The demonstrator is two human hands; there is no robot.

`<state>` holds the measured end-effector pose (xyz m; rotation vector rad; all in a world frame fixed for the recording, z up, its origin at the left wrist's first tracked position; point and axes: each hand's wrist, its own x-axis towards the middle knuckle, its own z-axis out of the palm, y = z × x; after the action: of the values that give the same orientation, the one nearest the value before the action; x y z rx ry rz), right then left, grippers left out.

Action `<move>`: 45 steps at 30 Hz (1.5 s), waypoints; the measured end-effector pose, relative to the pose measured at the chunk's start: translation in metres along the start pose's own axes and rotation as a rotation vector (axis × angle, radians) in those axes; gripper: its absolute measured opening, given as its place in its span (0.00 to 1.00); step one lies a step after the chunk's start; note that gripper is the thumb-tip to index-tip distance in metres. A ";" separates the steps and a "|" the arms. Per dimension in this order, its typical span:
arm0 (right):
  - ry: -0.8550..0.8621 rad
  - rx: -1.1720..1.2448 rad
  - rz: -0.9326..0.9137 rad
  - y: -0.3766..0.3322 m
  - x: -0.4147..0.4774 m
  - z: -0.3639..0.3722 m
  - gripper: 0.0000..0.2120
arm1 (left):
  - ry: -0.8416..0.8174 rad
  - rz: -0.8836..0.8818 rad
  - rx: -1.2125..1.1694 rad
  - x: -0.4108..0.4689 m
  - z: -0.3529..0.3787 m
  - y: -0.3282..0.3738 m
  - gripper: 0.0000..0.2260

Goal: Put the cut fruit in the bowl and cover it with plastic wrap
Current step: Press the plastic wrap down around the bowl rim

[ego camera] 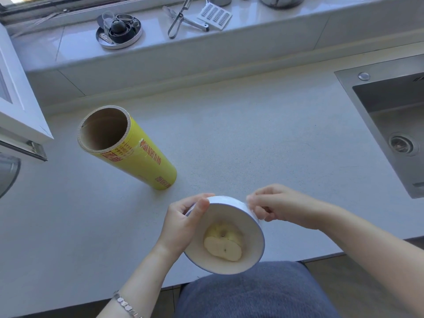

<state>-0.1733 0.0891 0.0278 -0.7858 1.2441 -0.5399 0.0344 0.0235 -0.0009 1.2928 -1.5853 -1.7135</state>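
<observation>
A white bowl (251,242) with a blue rim stands at the counter's front edge, with pale apple slices (223,247) lying in its bottom. My left hand (183,222) grips the bowl's left rim, thumb over the edge. On the far right rim, my right hand (278,206) pinches what looks like clear plastic wrap; the film itself is barely visible over the bowl. The yellow plastic wrap roll (128,148) stands upright to the left behind the bowl, its brown cardboard core open toward me.
A steel sink (390,125) is set into the counter at the right. On the raised sill behind lie a round metal lid with small parts (119,29), tongs (181,19) and a grater (214,16). A white cabinet edge (20,111) juts in at the left.
</observation>
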 end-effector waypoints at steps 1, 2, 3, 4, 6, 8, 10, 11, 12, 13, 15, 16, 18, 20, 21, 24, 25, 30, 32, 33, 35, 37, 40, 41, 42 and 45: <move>-0.021 -0.003 0.027 -0.002 0.002 -0.001 0.18 | -0.010 0.008 0.005 0.000 0.000 0.001 0.13; -0.033 -0.011 0.045 -0.004 0.003 -0.002 0.20 | -0.020 0.011 0.012 0.001 0.001 0.002 0.14; -0.040 -0.009 0.049 -0.006 0.004 -0.003 0.21 | -0.031 0.012 0.018 0.001 0.001 0.002 0.15; -0.046 0.008 0.043 -0.006 0.006 -0.004 0.20 | -0.039 0.013 0.018 0.001 0.001 0.002 0.15; -0.046 0.051 0.014 -0.005 0.007 -0.006 0.19 | -0.040 0.019 0.018 0.001 0.002 0.002 0.15; -0.017 0.067 -0.021 -0.004 0.009 -0.004 0.15 | -0.041 0.029 0.025 0.002 0.001 0.002 0.15; 0.044 0.145 -0.061 0.000 0.012 0.001 0.14 | -0.052 0.031 0.021 0.002 0.001 0.001 0.14; 0.098 0.191 -0.087 0.001 0.014 0.004 0.14 | -0.054 0.027 0.016 0.001 0.000 0.001 0.14; 0.166 0.225 -0.111 0.003 0.016 0.008 0.13 | -0.057 0.027 0.012 0.000 0.000 0.001 0.14; 0.239 0.248 -0.132 0.005 0.017 0.012 0.12 | -0.063 0.031 0.011 -0.001 0.000 0.002 0.14; 0.371 0.285 -0.135 0.009 0.020 0.018 0.13 | -0.088 0.048 0.017 -0.003 0.002 0.003 0.14; 0.402 0.299 -0.116 0.011 0.021 0.018 0.13 | -0.093 0.056 0.021 -0.004 0.003 0.004 0.14; 0.353 0.313 -0.057 0.014 0.021 0.019 0.14 | -0.076 0.075 0.025 -0.006 0.004 0.005 0.14; 0.288 0.310 -0.010 0.016 0.019 0.020 0.14 | -0.062 0.095 0.043 -0.005 0.004 0.005 0.14; 0.297 0.301 -0.001 0.017 0.019 0.020 0.12 | -0.059 0.101 0.053 -0.005 0.003 0.006 0.13; 0.337 0.373 0.011 0.020 0.021 0.022 0.07 | -0.033 0.113 0.035 -0.006 0.003 0.005 0.14; 0.324 0.435 0.035 0.021 0.021 0.023 0.06 | -0.017 0.115 0.020 -0.006 0.003 0.005 0.14; 0.449 0.292 0.046 0.011 0.019 0.019 0.05 | 0.028 0.100 -0.013 -0.006 0.003 0.005 0.15; 0.567 0.125 -0.202 0.001 0.011 0.018 0.07 | 0.042 0.088 0.002 -0.005 0.002 0.003 0.15; 0.502 0.085 -0.314 -0.005 0.006 0.022 0.08 | 0.051 0.084 0.004 -0.005 0.002 0.003 0.15; 0.292 -0.010 -0.409 -0.011 0.000 0.037 0.11 | 0.063 0.082 -0.002 -0.003 0.002 0.004 0.14; 0.246 -0.060 -0.395 -0.006 0.002 0.047 0.14 | 0.062 0.088 -0.006 -0.001 0.004 0.007 0.12; 0.276 0.038 -0.338 -0.002 0.009 0.045 0.15 | 0.083 0.061 -0.003 -0.001 0.006 0.005 0.12; 0.280 0.033 -0.313 0.001 0.011 0.043 0.18 | 0.092 0.045 -0.007 -0.001 0.006 0.002 0.12; 0.278 0.016 -0.284 0.005 0.014 0.041 0.20 | 0.105 0.030 -0.021 -0.002 0.006 0.001 0.13; 0.267 0.082 -0.230 0.023 0.015 0.034 0.22 | 0.236 -0.061 -0.148 -0.001 0.007 0.003 0.16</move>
<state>-0.1377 0.0999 0.0051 -0.8108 1.3733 -0.9010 0.0280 0.0267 0.0015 1.4221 -1.2737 -1.6126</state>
